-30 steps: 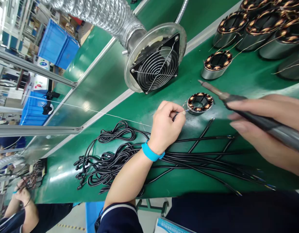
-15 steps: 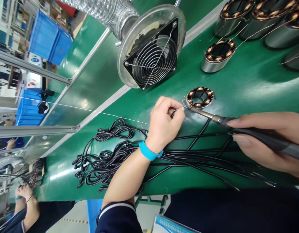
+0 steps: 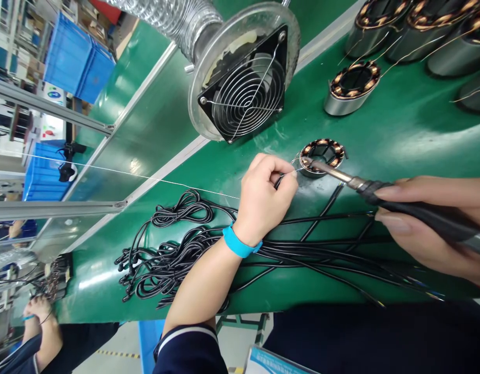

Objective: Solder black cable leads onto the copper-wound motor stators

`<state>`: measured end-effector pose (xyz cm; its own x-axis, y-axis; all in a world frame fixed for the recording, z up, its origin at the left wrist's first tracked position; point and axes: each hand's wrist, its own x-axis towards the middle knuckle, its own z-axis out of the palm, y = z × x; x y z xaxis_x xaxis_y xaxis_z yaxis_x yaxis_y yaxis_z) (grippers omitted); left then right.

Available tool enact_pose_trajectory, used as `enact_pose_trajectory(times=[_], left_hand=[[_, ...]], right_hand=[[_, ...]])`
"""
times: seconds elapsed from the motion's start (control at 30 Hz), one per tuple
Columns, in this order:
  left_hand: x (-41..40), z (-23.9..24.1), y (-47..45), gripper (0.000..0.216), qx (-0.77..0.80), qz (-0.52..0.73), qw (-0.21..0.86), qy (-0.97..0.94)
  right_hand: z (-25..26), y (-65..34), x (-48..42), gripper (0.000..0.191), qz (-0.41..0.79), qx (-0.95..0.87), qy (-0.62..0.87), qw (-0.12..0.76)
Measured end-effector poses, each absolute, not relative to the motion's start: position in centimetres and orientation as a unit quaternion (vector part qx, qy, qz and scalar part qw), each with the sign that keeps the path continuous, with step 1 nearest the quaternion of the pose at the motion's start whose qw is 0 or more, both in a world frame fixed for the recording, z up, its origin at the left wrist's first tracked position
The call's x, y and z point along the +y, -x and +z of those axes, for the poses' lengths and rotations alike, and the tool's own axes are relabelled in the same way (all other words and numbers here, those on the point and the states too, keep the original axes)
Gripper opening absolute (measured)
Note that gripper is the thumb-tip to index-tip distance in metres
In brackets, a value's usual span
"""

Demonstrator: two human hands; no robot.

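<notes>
A stator with copper windings (image 3: 335, 150) lies flat on the green bench. At its left side, my left hand (image 3: 265, 189) is closed in a pinch on a thin silvery solder wire (image 3: 185, 185), whose end reaches the stator's near-left edge. A piece of black cable also shows by the curled fingers; whether they grip it is unclear. My right hand (image 3: 427, 223) is closed around the black handle of a soldering iron (image 3: 357, 183). The iron's tip lies over the left part of the windings. Under my left forearm spread several black cables (image 3: 185, 259).
A fume extractor fan (image 3: 248, 101) with a foil duct (image 3: 173, 21) stands beyond the stator. Another small stator (image 3: 351, 96) and several taller ones (image 3: 380, 36) stand at the upper right. Blue crates (image 3: 74, 59) and a co-worker's hands (image 3: 41, 309) are at the left.
The soldering iron has shifted slightly right and away from me, its tip moving from the stator's near-left edge onto the windings. My left hand has barely moved.
</notes>
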<state>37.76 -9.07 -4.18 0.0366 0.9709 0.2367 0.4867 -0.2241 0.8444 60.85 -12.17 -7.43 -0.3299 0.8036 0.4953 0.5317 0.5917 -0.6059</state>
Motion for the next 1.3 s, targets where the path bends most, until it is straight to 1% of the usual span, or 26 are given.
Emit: enact_pose_trajectory(times=[0.07,0.2,0.33,0.47,0.53,0.6,0.67,0.7,0.77,0.83,0.9,0.93,1.0,1.1,1.3], left_hand=[[-9.0,-4.1,-37.7,0.014,0.556,0.413,0.288,-0.661],[-9.0,-4.0,-37.7,0.014,0.563,0.397,0.284,-0.667],[-9.0,-4.0,-37.6,0.012,0.546,0.412,0.272,-0.677],[-9.0,-4.1,-37.5,0.012,0.543,0.414,0.261,-0.682],[-9.0,-4.0,-37.6,0.012,0.541,0.417,0.260,-0.683],[-9.0,-4.0,-37.6,0.012,0.537,0.421,0.267,-0.680],[-9.0,-3.8,-37.6,0.012,0.544,0.421,0.295,-0.663],[-9.0,-3.7,-37.6,0.011,0.556,0.419,0.327,-0.639],[-8.8,-3.3,-37.4,0.016,0.588,0.404,0.427,-0.556],[-8.5,-2.7,-37.1,0.020,0.604,0.349,0.547,-0.463],[-8.2,-2.1,-36.7,0.014,0.593,0.289,0.630,-0.411],[-8.1,-1.8,-36.6,0.012,0.587,0.278,0.648,-0.397],[-7.8,-1.3,-36.3,0.013,0.592,0.304,0.645,-0.374],[-7.7,-0.9,-36.5,0.015,0.614,0.357,0.613,-0.345],[-7.6,-1.3,-37.7,0.016,0.626,0.355,0.622,-0.309]], right_hand=[[-6.9,-60.5,-12.0,0.034,0.159,-0.794,0.433,0.396],[-5.0,-59.7,-10.6,0.023,0.121,-0.831,0.388,0.379],[-3.2,-59.3,-8.3,0.036,0.131,-0.860,0.351,0.347],[-2.9,-58.5,-6.1,0.043,0.136,-0.869,0.371,0.298],[-3.5,-57.7,-5.3,0.042,0.140,-0.874,0.354,0.301],[-4.4,-56.9,-4.9,0.038,0.141,-0.873,0.330,0.331],[-5.2,-56.3,-4.7,0.034,0.126,-0.869,0.318,0.357],[-5.5,-56.2,-4.8,0.033,0.120,-0.870,0.313,0.362],[-6.0,-56.2,-4.8,0.032,0.111,-0.867,0.306,0.378],[-6.3,-56.3,-4.7,0.034,0.107,-0.867,0.304,0.380],[-6.6,-56.4,-4.5,0.037,0.102,-0.872,0.307,0.368],[-6.7,-56.5,-4.4,0.038,0.101,-0.876,0.305,0.359],[-6.8,-56.5,-4.2,0.037,0.101,-0.883,0.297,0.349],[-6.8,-56.6,-4.3,0.036,0.115,-0.886,0.278,0.352],[-6.3,-57.0,-4.9,0.039,0.131,-0.877,0.282,0.365]])
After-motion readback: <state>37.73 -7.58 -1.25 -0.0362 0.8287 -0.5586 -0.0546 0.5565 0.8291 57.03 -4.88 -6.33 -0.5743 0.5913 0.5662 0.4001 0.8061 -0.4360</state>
